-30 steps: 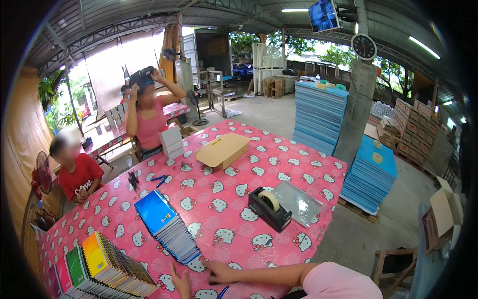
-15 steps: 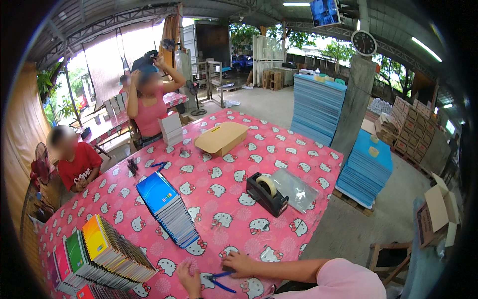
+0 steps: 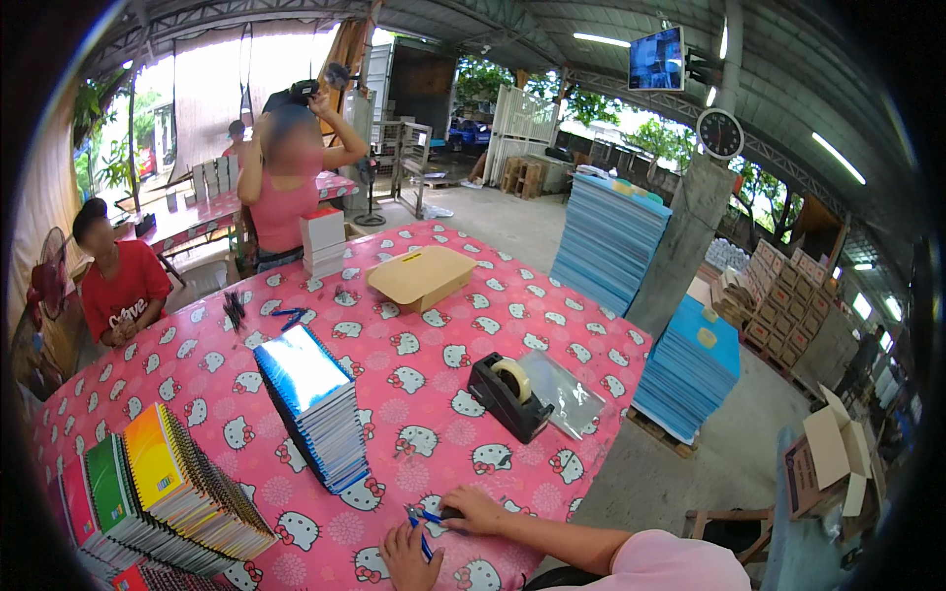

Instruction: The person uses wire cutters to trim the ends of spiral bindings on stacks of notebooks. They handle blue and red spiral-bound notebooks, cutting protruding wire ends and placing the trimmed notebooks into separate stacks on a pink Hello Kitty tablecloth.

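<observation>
On the pink patterned tablecloth (image 3: 453,433) near the front, my left hand (image 3: 408,558) lies with its fingers spread. They touch a pair of blue-handled pliers (image 3: 427,543). My right hand (image 3: 475,511) rests just beyond, its fingers curled over a small dark thing (image 3: 450,513) beside the pliers' other handle; what it is cannot be made out. Left of my hands stands a tall stack of blue spiral notebooks (image 3: 313,404). Farther left are stacks of yellow notebooks (image 3: 161,448), green notebooks (image 3: 108,483) and pink notebooks (image 3: 79,497).
A black tape dispenser (image 3: 510,399) and a clear plastic sheet (image 3: 567,394) lie to the right. A brown cardboard piece (image 3: 422,276) sits farther back. Beyond the table stand blue sheet stacks (image 3: 611,246), a person in pink (image 3: 281,212) and a person in red (image 3: 123,291).
My left hand has moved in from beside the pliers onto them, and its fingers have flattened. The pliers have turned. The whole view has shifted slightly.
</observation>
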Available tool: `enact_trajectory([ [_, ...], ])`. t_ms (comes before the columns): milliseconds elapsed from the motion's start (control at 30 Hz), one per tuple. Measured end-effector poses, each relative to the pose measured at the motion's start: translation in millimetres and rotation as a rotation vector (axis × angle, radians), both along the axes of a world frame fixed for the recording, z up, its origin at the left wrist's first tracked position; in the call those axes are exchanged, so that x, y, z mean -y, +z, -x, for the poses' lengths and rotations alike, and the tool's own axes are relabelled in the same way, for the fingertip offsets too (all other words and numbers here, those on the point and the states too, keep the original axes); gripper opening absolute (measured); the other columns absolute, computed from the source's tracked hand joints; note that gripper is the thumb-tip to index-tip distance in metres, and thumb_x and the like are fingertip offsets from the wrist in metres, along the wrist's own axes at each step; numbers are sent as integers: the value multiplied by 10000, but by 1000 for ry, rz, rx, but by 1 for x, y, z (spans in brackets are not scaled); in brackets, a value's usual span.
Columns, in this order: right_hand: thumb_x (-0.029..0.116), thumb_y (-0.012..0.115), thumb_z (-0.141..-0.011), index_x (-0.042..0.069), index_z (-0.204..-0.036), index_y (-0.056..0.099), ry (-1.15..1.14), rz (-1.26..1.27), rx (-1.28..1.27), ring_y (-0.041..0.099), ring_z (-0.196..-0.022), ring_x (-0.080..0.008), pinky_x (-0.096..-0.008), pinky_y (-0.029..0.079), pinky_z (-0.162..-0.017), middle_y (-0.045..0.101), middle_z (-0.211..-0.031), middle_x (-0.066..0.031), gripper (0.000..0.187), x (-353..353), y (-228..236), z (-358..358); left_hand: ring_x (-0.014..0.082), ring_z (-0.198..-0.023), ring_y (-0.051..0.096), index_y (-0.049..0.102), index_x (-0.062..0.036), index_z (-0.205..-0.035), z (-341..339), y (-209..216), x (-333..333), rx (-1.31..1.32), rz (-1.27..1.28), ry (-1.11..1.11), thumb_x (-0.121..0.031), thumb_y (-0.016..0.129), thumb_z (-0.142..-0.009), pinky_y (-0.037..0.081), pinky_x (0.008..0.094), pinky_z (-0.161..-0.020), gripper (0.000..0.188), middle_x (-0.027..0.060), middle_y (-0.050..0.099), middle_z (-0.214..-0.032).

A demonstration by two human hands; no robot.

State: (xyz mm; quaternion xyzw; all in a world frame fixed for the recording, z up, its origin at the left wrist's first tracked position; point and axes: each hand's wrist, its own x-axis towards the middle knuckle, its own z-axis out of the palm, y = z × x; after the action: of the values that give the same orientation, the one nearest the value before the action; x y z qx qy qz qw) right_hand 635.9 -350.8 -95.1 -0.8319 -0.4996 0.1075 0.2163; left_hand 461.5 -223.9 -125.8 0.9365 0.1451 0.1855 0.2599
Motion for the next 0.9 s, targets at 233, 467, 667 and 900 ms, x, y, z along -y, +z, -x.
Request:
enact_trajectory([
  [233,331,654,-802,89,-1038,593,-246,-126,205,558,-958,-331,-426,439,-808,625,-958,-126,344,-16,23,-8,329,-1141,450,533,-104,-1212,-6,11,-9,58,131,89,-195,711,-642,299,501,-994,604,117,535,-1183],
  [467,364,618,-830,85,-1122,447,-193,30,-206,631,-742,-373,-455,481,-639,633,-803,-165,439,-43,-1,37,293,-823,597,641,-72,-990,-32,1,-49,140,266,127,-119,680,-629,489,394,-715,367,96,597,-873],
  [667,293,587,-833,87,-1108,470,-189,21,-115,626,-747,-380,-464,482,-635,635,-794,-177,363,-53,3,44,285,-795,592,668,-66,-920,-28,4,-51,110,292,131,-104,695,-607,477,401,-698,316,80,592,-789],
  [900,271,583,-839,69,-1011,520,-173,-97,-17,615,-687,-366,-442,475,-604,609,-752,-171,273,-60,-12,49,297,-761,589,653,-66,-890,-27,-1,-54,164,325,137,-119,692,-627,480,413,-650,270,97,568,-803],
])
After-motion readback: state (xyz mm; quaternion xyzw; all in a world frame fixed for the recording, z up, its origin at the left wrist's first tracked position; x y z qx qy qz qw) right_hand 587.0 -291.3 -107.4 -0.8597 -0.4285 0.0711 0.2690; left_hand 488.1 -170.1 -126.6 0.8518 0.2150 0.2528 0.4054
